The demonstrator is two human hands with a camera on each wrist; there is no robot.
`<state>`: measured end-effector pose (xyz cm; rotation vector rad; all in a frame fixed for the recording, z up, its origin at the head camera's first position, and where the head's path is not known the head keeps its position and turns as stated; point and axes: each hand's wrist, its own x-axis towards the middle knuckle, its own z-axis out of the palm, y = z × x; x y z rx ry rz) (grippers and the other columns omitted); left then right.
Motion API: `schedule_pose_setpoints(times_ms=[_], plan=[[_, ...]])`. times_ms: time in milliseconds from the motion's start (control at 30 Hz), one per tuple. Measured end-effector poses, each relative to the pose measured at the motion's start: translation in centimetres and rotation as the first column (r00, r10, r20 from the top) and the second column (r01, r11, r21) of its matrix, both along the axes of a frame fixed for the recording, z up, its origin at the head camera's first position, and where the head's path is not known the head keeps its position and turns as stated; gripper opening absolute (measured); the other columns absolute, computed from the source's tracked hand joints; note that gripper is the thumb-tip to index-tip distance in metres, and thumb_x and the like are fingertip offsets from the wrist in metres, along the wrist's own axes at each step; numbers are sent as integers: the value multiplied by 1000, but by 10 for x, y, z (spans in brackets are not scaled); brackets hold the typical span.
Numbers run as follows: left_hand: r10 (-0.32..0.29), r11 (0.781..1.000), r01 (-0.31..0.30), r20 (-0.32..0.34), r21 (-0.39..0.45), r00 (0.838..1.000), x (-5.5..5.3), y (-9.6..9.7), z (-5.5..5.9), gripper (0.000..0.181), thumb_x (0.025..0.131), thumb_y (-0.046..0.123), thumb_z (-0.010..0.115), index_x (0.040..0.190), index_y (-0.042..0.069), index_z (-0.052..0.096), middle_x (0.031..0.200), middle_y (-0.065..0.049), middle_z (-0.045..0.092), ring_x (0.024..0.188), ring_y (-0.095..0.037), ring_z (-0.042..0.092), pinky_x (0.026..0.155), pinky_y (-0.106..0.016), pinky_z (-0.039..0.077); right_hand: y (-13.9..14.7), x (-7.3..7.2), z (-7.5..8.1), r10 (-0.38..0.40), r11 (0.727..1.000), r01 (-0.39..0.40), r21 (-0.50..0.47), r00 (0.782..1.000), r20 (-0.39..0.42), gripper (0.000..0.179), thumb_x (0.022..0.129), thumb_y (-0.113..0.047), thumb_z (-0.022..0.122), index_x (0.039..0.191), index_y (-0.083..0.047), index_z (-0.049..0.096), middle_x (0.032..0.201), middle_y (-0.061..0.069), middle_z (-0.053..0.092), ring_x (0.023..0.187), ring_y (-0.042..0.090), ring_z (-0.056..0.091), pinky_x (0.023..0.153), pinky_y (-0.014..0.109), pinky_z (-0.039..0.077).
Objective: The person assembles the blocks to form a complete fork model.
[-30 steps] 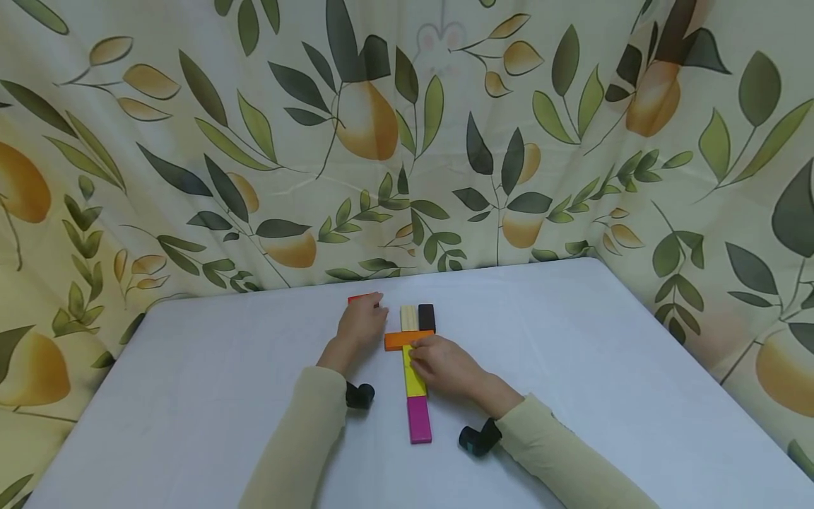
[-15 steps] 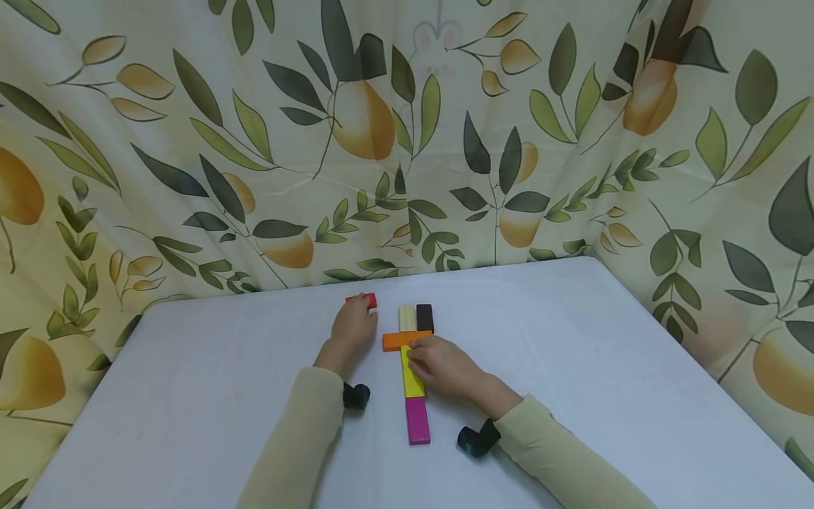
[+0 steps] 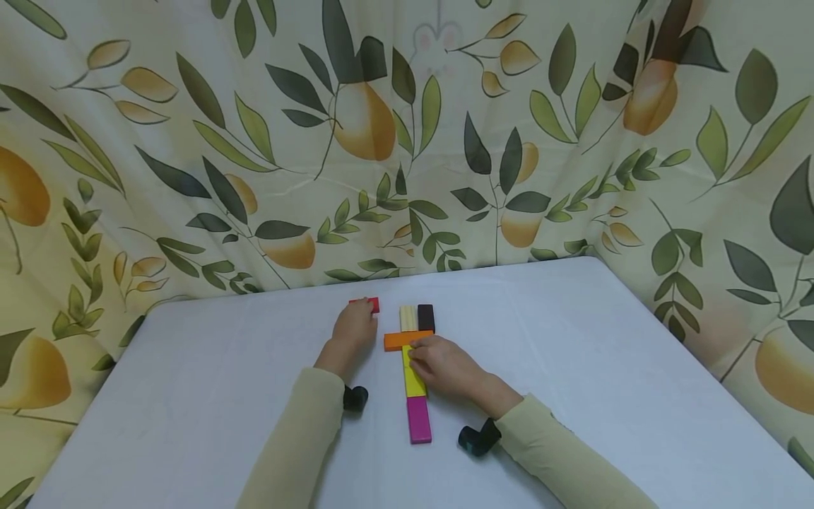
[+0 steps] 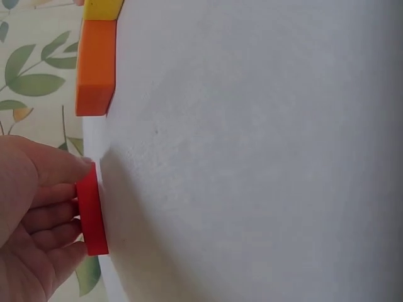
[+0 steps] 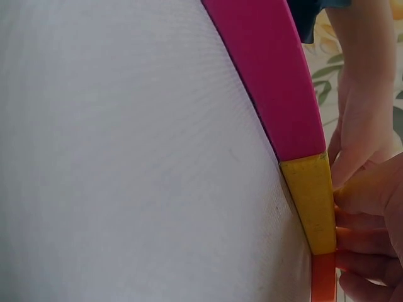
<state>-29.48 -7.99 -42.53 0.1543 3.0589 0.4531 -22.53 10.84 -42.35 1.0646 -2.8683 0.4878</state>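
My left hand [image 3: 353,332] pinches a small red block [image 4: 94,217] by its two ends, between thumb and fingers, near the table's back edge. In the head view the hand covers part of that block. To its right, a yellow block [image 3: 415,383] and a crosswise orange block [image 3: 397,342] lie against each other. On these two rest the thumb and fingertips of my right hand [image 3: 448,366], its fingers loosely extended, as the right wrist view shows. A magenta block [image 3: 419,420] continues the line toward me. Cream [image 3: 408,318] and black [image 3: 426,318] blocks stand side by side behind the orange one.
A white-covered table [image 3: 585,382] carries the blocks. Behind it hangs a leaf-and-fruit patterned curtain [image 3: 445,205]. Black wrist cameras sit on both arms, the right one [image 3: 478,438] near the magenta block.
My left hand has shifted slightly left on the red block, so its right end now shows. The block has come slightly nearer to me. My right hand and the other blocks stay in place.
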Motion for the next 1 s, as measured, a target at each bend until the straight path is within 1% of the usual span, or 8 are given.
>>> schedule_pose_setpoints(times_ms=[133, 300, 633, 733, 867, 1000], plan=[[-8, 1000, 8, 5, -4, 1000, 3, 1, 1, 37, 89, 19, 62, 122, 2, 58, 128, -11, 53, 117, -25, 49, 99, -39, 37, 0, 0, 0, 4, 1000, -4, -2, 1000, 1, 25, 87, -21, 63, 106, -5, 69, 109, 6, 64, 102, 19, 58, 88, 32, 47], [-14, 1000, 14, -5, -5, 1000, 6, 0, 2, 33, 88, 19, 63, 116, 3, 62, 126, -10, 55, 115, -25, 50, 98, -39, 38, 0, 0, -1, 3, 1000, -3, -10, 1000, 1, 24, 88, -21, 63, 104, -5, 70, 109, 6, 65, 103, 19, 58, 89, 32, 46], [-29, 999, 29, 7, 20, 1000, 13, 0, 3, 33, 88, 21, 63, 117, 5, 62, 127, -9, 55, 115, -25, 50, 97, -39, 39, 1, 0, -1, 3, 1000, -3, -9, 1000, 1, 24, 87, -21, 63, 105, -6, 70, 108, 6, 65, 103, 19, 58, 89, 33, 46], [-25, 1000, 24, 8, 16, 1000, 14, -1, 3, 30, 88, 21, 63, 113, 5, 64, 122, -9, 58, 109, -24, 53, 96, -38, 40, 1, 0, -1, 7, 1000, -7, -13, 1000, 5, 24, 87, -21, 63, 105, -5, 70, 108, 6, 65, 102, 19, 58, 89, 33, 46], [-29, 1000, 29, 6, 8, 1000, 15, -1, 3, 26, 88, 22, 62, 108, 5, 66, 113, -9, 62, 97, -22, 56, 93, -37, 43, 0, 0, -1, 8, 1000, -8, -11, 1000, 4, 24, 87, -20, 63, 105, -6, 70, 108, 6, 65, 102, 19, 58, 88, 32, 47], [-28, 1000, 28, -2, 6, 1000, 16, -2, 4, 27, 88, 23, 63, 108, 5, 66, 109, -9, 63, 93, -22, 56, 91, -37, 45, 0, 0, -3, 23, 999, -24, -29, 1000, -13, 23, 87, -17, 62, 104, -4, 70, 107, 7, 65, 103, 20, 58, 88, 32, 47]])
